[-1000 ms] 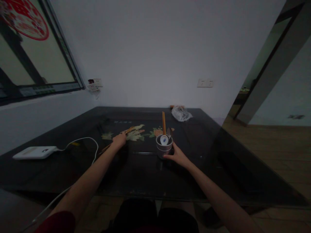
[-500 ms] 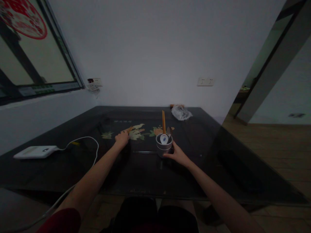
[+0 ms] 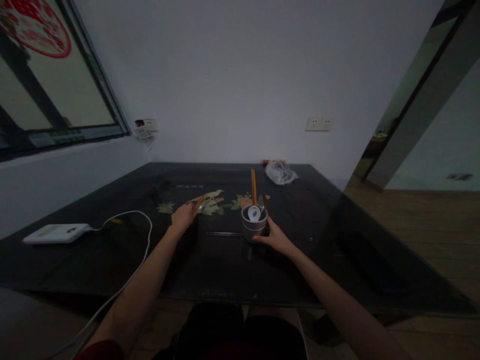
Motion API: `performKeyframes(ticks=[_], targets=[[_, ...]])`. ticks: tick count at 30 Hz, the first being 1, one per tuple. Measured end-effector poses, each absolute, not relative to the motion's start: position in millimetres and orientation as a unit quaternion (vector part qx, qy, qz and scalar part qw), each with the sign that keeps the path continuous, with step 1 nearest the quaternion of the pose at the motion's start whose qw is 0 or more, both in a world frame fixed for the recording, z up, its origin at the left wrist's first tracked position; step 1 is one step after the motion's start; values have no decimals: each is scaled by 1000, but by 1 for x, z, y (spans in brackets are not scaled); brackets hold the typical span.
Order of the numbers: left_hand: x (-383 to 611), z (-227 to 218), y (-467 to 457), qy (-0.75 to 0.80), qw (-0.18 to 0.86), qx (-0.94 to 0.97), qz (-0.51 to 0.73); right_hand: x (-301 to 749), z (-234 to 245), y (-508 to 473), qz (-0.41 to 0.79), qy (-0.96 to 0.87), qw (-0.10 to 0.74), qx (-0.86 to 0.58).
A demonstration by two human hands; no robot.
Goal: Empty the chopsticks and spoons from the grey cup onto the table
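Note:
A grey cup (image 3: 254, 227) stands on the dark glass table (image 3: 225, 260). Orange chopsticks (image 3: 253, 186) stand upright in it beside a white spoon with a blue mark (image 3: 254, 214). My right hand (image 3: 275, 237) wraps round the cup's right side near its base. My left hand (image 3: 183, 217) is closed on a second pair of orange chopsticks (image 3: 200, 202), whose tips poke out past my fingers, just above the table's leaf pattern.
A white device (image 3: 56, 233) with a white cable (image 3: 140, 235) lies at the table's left. A crumpled clear plastic bag (image 3: 280, 173) sits at the far edge by the wall. A doorway opens on the right onto a wooden floor.
My left hand has gathered the chopsticks that lay flat on the table and lifted them slightly. My right hand has stayed on the cup.

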State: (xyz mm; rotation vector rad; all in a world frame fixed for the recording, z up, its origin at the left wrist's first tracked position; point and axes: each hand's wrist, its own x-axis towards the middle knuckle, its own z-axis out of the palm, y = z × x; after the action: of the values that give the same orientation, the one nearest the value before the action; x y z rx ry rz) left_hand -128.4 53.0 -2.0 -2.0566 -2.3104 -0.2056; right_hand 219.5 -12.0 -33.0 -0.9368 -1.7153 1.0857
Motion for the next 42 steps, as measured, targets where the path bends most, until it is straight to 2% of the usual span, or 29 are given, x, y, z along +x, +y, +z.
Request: performKeyframes(ticks=[11,30,42], targets=[[-128,2,43,-732,15,-671,-120,219,-34,-11,425,-693,437,-384],[-117,0,40,-713,-16,-688,-135,219,-34,-11,439,-688,434,-382],[-124,-10,44,-707,34,-697,-112,221,-38,-7,435,-694,433,-376]])
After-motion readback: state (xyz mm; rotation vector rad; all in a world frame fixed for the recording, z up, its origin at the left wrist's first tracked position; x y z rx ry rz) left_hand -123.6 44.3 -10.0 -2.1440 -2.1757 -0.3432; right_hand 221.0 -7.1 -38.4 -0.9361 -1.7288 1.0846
